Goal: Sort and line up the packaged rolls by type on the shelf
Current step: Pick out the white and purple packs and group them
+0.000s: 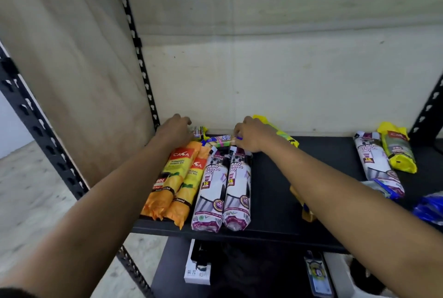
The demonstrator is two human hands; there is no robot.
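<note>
Two orange-and-yellow rolls [176, 179] lie side by side at the left of the black shelf [275, 192]. Right beside them lie two white-and-purple drawstring rolls [225, 190]. Behind this row, a small green-and-blue roll [219, 140] lies crosswise. My right hand [251, 136] pinches its right end. My left hand [175, 131] reaches to the back left corner, its fingers curled at a small yellow pack [200, 131]; the hold itself is hidden. A yellow-green roll [281, 133] lies behind my right wrist.
At the shelf's right end lie a white drawstring roll [376, 163], a yellow roll [398, 151] and blue packs [429, 206]. A yellow pack [304, 206] shows under my right forearm. Black perforated uprights [141, 58] frame the shelf. A lower shelf holds boxes [197, 271].
</note>
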